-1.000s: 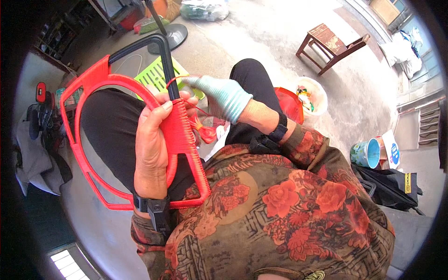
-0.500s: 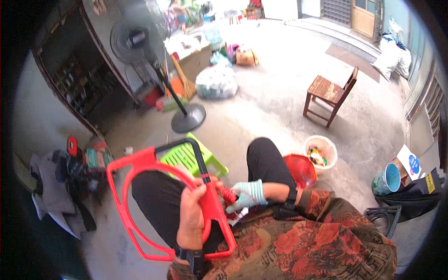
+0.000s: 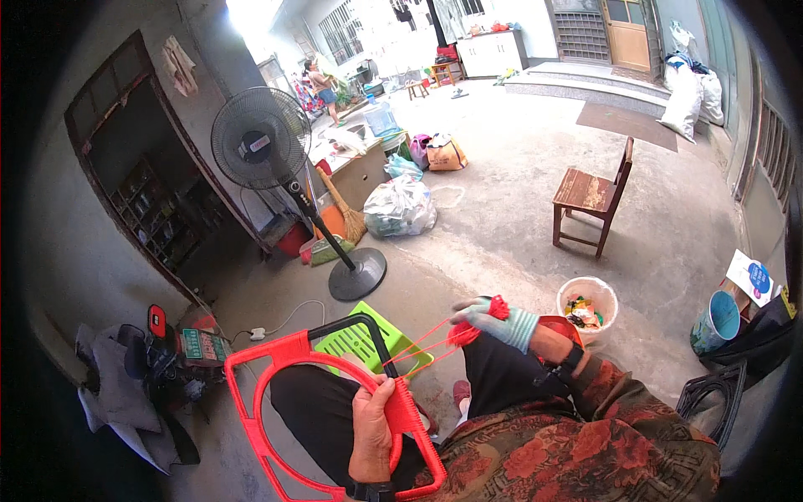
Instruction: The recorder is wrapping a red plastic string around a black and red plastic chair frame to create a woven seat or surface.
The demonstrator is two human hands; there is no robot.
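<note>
My bare left hand (image 3: 370, 425) grips the right side of a red rectangular frame (image 3: 259, 452) with a large ring inside it. A black bar (image 3: 378, 333) forms the frame's far right corner. Red cord is wound closely along the side by my thumb. My right hand (image 3: 508, 326), in a pale green and grey glove, is closed on a bundle of red cord (image 3: 462, 335). Thin strands stretch taut from that bundle to the frame near the black bar. The frame rests over my left thigh, partly hiding it.
A green plastic stool (image 3: 351, 341) stands beyond the frame. A red basin (image 3: 562, 328) and a white bucket of scraps (image 3: 611, 319) are beyond my right arm. Farther off are a standing fan (image 3: 358, 274), a stuffed clear bag (image 3: 400, 208) and a wooden chair (image 3: 585, 191). Another person (image 3: 320, 84) stands far back.
My right hand has drawn the cord bundle away from the frame, up and to the right, pulling strands taut. My left hand keeps its grip. The view has tilted up.
</note>
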